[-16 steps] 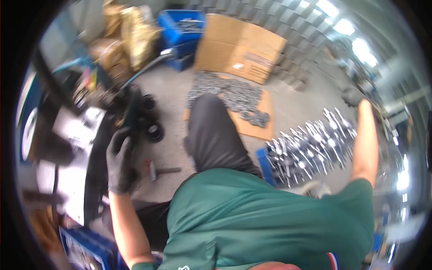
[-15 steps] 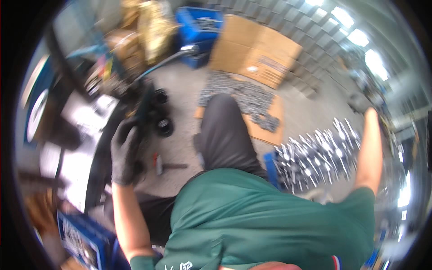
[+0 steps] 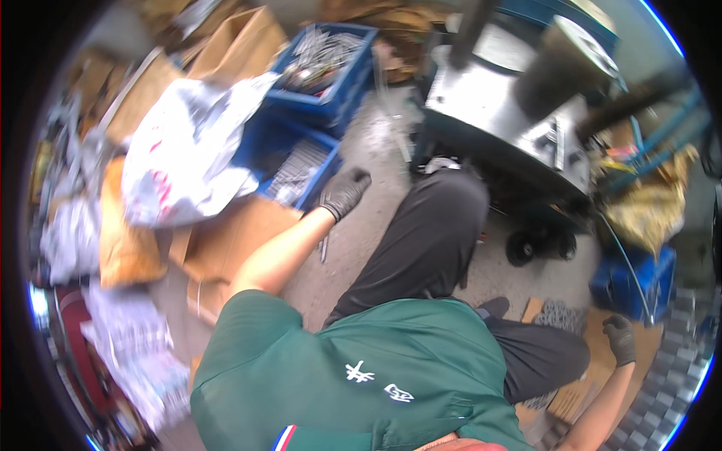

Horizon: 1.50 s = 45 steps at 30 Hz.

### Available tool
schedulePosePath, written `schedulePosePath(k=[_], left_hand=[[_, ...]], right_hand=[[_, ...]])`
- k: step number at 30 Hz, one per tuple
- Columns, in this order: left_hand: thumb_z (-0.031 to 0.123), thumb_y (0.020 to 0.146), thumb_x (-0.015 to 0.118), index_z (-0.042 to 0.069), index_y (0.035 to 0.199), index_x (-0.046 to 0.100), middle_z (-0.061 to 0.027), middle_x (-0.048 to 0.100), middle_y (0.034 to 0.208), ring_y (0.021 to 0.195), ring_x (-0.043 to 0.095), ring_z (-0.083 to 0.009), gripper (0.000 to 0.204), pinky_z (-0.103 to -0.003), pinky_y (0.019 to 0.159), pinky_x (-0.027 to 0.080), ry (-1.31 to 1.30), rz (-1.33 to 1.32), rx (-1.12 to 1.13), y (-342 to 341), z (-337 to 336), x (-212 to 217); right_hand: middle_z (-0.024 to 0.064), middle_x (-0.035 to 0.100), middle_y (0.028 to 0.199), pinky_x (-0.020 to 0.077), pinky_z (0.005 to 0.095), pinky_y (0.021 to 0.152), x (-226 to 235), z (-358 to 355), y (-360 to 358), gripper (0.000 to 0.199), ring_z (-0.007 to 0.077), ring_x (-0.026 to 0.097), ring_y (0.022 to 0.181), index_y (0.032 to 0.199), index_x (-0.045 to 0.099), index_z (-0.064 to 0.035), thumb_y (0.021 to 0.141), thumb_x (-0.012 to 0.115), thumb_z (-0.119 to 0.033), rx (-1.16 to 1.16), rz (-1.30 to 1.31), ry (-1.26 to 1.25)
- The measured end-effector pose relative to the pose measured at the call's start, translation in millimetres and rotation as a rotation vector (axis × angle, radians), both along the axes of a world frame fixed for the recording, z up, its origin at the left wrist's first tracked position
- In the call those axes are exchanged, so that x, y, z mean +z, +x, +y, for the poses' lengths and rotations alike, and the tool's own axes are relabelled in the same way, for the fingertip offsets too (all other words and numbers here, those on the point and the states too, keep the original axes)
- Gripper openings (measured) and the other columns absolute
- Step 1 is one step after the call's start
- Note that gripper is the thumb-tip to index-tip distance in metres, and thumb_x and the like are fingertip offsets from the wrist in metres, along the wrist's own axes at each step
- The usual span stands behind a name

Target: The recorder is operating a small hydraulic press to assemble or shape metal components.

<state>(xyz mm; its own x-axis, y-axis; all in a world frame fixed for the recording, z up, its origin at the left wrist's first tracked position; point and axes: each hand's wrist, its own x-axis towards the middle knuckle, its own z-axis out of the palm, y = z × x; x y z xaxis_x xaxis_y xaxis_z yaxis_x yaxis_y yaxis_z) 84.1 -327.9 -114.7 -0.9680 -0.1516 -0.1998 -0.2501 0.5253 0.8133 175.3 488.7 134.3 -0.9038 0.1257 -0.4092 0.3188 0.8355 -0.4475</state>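
My left hand (image 3: 344,195), in a dark grey glove, is at the right side of a blue crate (image 3: 314,197) holding thin metal rods. Its fingers are curled in, and I see nothing in them. Out at the far right, my right hand (image 3: 621,341), gloved alike, hangs over a cardboard sheet (image 3: 594,376) on the floor. Its fingers are loosely bent and apart, and no object shows in them. Below my left wrist a slim metal piece (image 3: 324,249) lies on the floor. Grey metal parts (image 3: 558,316) are spread on the cardboard near my right knee.
Ahead stands a machine with a metal table (image 3: 481,94) and a thick steel cylinder (image 3: 564,69). Another blue crate (image 3: 366,71) of metal parts, a white plastic bag (image 3: 188,150) and cardboard boxes fill the left. A blue bin (image 3: 639,282) stands at the right.
My body and view have swung left. The machine has shifted from the left to the upper right of view. My left hand has left the machine's edge for the blue crates.
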Motion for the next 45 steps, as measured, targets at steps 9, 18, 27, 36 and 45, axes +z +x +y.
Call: schedulePosePath(k=[9, 18, 27, 36, 45], left_hand=[[0.032, 0.092, 0.069, 0.008, 0.128, 0.068, -0.0220, 0.067, 0.128, 0.119, 0.066, -0.0398, 0.043, -0.048, 0.102, 0.052, -0.279, -0.472, 0.413, 241.8, 2.1, -173.9], [0.028, 0.089, 0.073, 0.013, 0.131, 0.067, -0.0192, 0.059, 0.140, 0.124, 0.061, -0.0376, 0.046, -0.049, 0.103, 0.052, -0.533, -0.397, 0.236, 213.0, 2.7, -178.9], [0.037, 0.087, 0.068, 0.013, 0.140, 0.065, -0.0205, 0.051, 0.153, 0.136, 0.054, -0.0406, 0.058, -0.049, 0.113, 0.046, -0.503, -0.715, 0.017, 148.7, 24.8, -189.0], [0.031, 0.085, 0.070, 0.010, 0.124, 0.070, -0.0222, 0.057, 0.144, 0.132, 0.056, -0.0429, 0.044, -0.050, 0.109, 0.049, -0.522, -0.634, 0.493, 158.1, 23.3, -183.2], [0.030, 0.085, 0.073, 0.007, 0.126, 0.067, -0.0249, 0.064, 0.134, 0.125, 0.064, -0.0404, 0.048, -0.049, 0.104, 0.053, -0.524, -0.534, 0.504, 175.0, 17.0, -200.3]], right_hand=[[0.0082, 0.068, 0.076, 0.0525, 0.0348, 0.066, -159.0, -132.9, -124.6, 0.013, 0.0176, 0.064, 0.068, 0.092, 0.072, 0.0007, 0.092, 0.068, -0.012, 0.481, -0.319, -0.021], [0.0089, 0.071, 0.087, 0.0550, 0.0340, 0.067, -155.3, -167.2, -167.2, 0.027, 0.0176, 0.069, 0.072, 0.112, 0.069, 0.0016, 0.092, 0.070, -0.016, 0.447, -0.211, -0.017], [0.0068, 0.070, 0.088, 0.0548, 0.0322, 0.068, -148.1, -139.0, -157.4, 0.025, 0.0170, 0.068, 0.072, 0.109, 0.069, 0.0006, 0.089, 0.070, -0.014, 0.307, -0.307, -0.031], [0.0059, 0.071, 0.088, 0.0519, 0.0298, 0.062, -150.6, -121.9, -157.9, 0.032, 0.0149, 0.067, 0.067, 0.117, 0.071, -0.0010, 0.088, 0.072, -0.014, 0.157, -0.346, -0.053], [0.0090, 0.072, 0.090, 0.0553, 0.0331, 0.069, -141.8, -129.4, -159.7, 0.027, 0.0179, 0.070, 0.073, 0.112, 0.071, -0.0002, 0.091, 0.069, -0.017, 0.194, -0.316, -0.066]])
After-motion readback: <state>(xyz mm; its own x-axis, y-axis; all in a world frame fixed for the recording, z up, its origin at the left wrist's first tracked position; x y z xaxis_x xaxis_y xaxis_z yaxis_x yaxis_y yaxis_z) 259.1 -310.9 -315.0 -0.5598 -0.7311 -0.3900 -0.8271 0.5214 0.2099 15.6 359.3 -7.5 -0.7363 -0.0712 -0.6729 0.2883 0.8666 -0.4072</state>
